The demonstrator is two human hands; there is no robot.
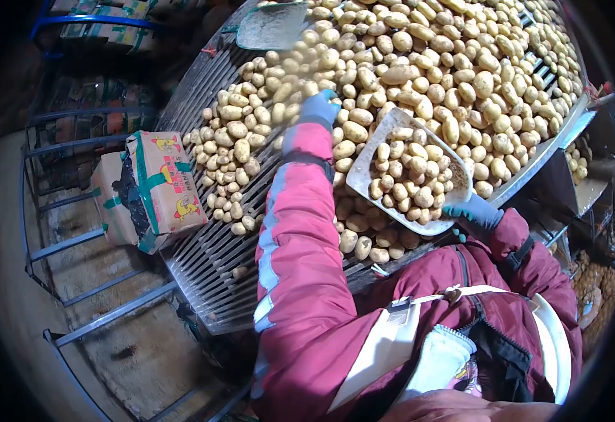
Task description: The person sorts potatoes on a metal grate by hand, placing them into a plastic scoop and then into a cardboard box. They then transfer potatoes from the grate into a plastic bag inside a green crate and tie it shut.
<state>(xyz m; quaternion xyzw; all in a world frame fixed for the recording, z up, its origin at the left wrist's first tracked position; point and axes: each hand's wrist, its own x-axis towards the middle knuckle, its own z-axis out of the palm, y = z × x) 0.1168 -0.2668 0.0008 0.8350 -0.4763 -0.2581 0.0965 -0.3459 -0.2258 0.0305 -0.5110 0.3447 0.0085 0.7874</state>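
Note:
My left hand (320, 109), in a blue-grey glove, reaches over the potato heap (434, 60) on a slatted metal table. Its fingers are curled in; a pale sliver shows beside them, but I cannot make out what they hold. Just up and left of it, some potatoes (285, 90) are smeared by motion. A pale scoop (361, 165) loaded with small potatoes (409, 176) lies tilted against the heap. My right hand (473, 209), also gloved, grips this scoop at its near right end, the grip partly hidden.
A second scoop (272, 27) lies at the table's far left. Along the left edge of the slatted table (212, 295), a taped cardboard box (156, 190) sits by metal rails (75, 246). More boxes (103, 28) stand at upper left. An open carton (589, 190) with potatoes is at right.

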